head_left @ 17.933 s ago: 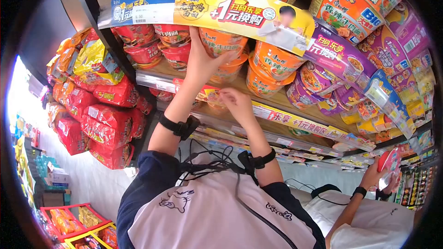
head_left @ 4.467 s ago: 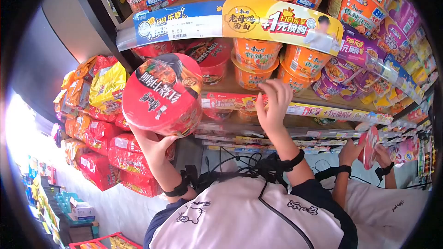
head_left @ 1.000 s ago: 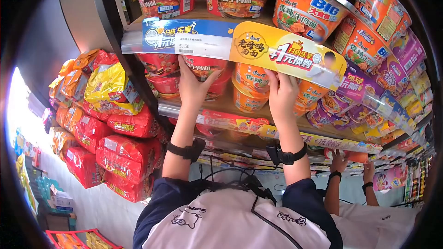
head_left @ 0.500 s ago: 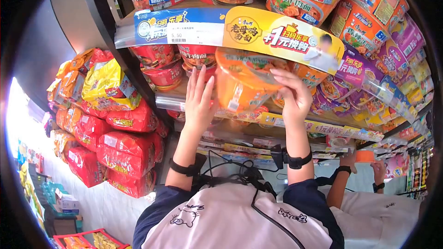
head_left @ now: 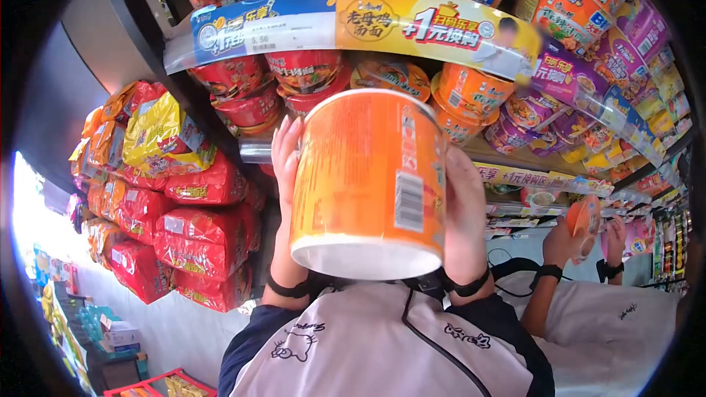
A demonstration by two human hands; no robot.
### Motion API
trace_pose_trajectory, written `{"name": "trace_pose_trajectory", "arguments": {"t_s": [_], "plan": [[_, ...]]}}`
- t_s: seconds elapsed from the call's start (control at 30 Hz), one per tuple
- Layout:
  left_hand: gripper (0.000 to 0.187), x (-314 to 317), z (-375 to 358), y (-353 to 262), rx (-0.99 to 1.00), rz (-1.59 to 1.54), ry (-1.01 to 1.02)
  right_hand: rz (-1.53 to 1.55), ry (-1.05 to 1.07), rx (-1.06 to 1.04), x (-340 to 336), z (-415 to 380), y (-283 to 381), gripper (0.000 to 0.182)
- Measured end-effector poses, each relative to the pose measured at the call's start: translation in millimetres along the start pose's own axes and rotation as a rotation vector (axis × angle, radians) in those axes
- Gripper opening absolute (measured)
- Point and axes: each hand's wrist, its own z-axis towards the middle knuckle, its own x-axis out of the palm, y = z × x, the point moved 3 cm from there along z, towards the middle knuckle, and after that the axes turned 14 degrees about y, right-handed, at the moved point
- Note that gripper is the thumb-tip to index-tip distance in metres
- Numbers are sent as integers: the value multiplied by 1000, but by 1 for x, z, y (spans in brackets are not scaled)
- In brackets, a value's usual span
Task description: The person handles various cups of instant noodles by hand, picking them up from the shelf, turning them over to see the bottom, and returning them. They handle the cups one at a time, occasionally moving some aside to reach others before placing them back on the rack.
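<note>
I hold an orange instant-noodle bowl [head_left: 368, 176] close to the camera with both hands, its white bottom toward me and a barcode on its side. My left hand [head_left: 285, 154] presses its left side, my right hand [head_left: 465, 206] grips its right side. Behind it the shelf [head_left: 507, 158] carries red noodle bowls [head_left: 301, 73] on the left and orange bowls [head_left: 471, 95] on the right, under a yellow and blue promo strip [head_left: 412, 18].
Red and yellow noodle packets [head_left: 184, 184] hang stacked at left. Purple bowls [head_left: 537, 114] fill the shelf further right, big bowls [head_left: 559, 0] the shelf above. A person at the lower right holds an orange bowl [head_left: 585, 220] in both hands. Crates sit on the floor at lower left.
The orange bowl has come off the shelf toward me and now fills the middle of the view. My left hand has closed onto its side. The person at right has raised a bowl.
</note>
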Motion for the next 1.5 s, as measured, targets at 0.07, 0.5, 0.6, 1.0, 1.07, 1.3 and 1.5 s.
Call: {"name": "trace_pose_trajectory", "arguments": {"t_s": [0.07, 0.5, 0.6, 1.0, 1.07, 1.3, 1.5], "plan": [[48, -3, 8, -17, 205, 77, -52, -15, 19, 50, 6, -6, 2, 29], [70, -2, -1, -70, 179, 99, 19, -268, 119, -25, 12, -10, -3, 52], [81, 3, 7, -79, 220, 86, -27, -441, -13, 54, 6, -7, -7, 57], [60, 2, -13, -43, 242, 331, 38, -310, 331, 118, -12, -4, -11, 97], [61, 3, -9, -46, 255, 442, 30, -254, 347, 195, -17, -4, -14, 102], [60, 0, 12, -32, 194, 607, 35, -254, 410, 75, 1, 20, -2, 100], [72, -1, 25, -16, 75, 583, 71, -321, 167, -22, -12, 39, 5, 82]]}}
